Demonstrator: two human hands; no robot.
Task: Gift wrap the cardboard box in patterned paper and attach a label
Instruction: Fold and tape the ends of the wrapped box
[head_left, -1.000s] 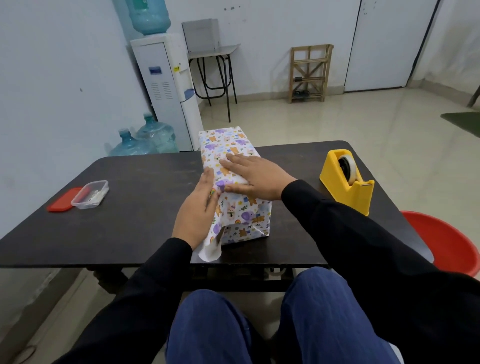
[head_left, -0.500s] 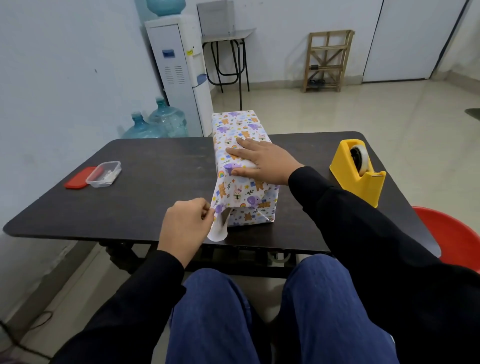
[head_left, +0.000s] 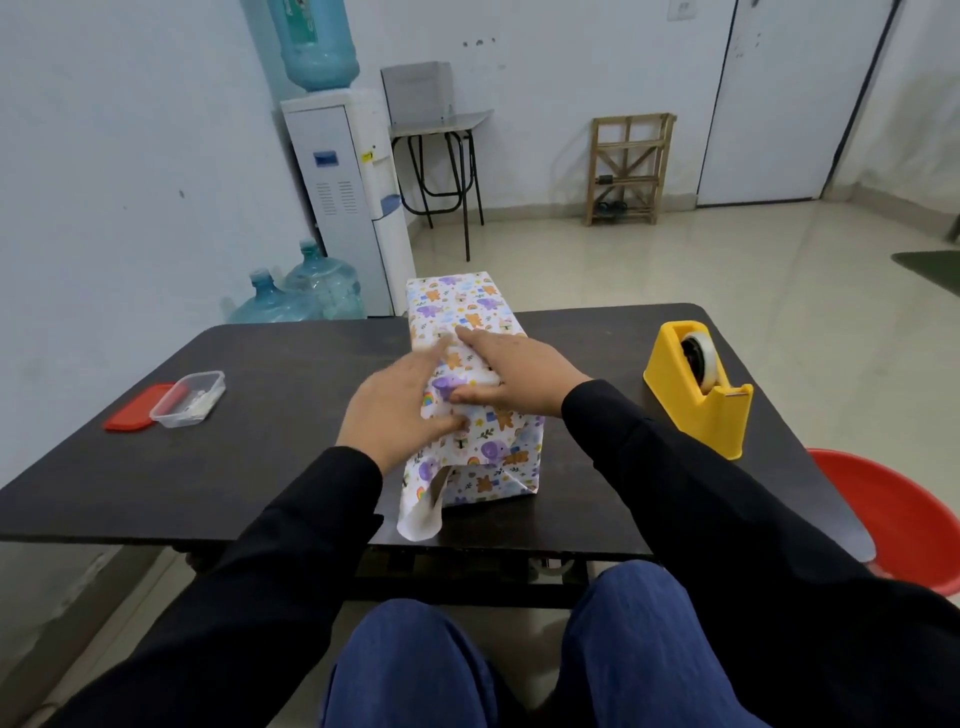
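A long box wrapped in white animal-patterned paper (head_left: 457, 306) lies lengthwise at the middle of the dark table (head_left: 270, 467). My right hand (head_left: 511, 371) lies flat on its top, fingers straight, pressing the paper down. My left hand (head_left: 397, 408) is against the box's left side and top edge, fingers stretched out over the paper and blurred by motion. A loose flap of paper (head_left: 421, 512) hangs open at the near left corner, its white underside showing.
A yellow tape dispenser (head_left: 698, 387) stands at the table's right. A clear plastic container (head_left: 188, 399) and its red lid (head_left: 132, 415) lie at the left. A red tub (head_left: 898, 519) sits on the floor to the right. Water bottles and a dispenser stand behind.
My left hand let go of the hanging flap near the table's edge and moved up and forward onto the box's left side. My right hand stayed flat on top.
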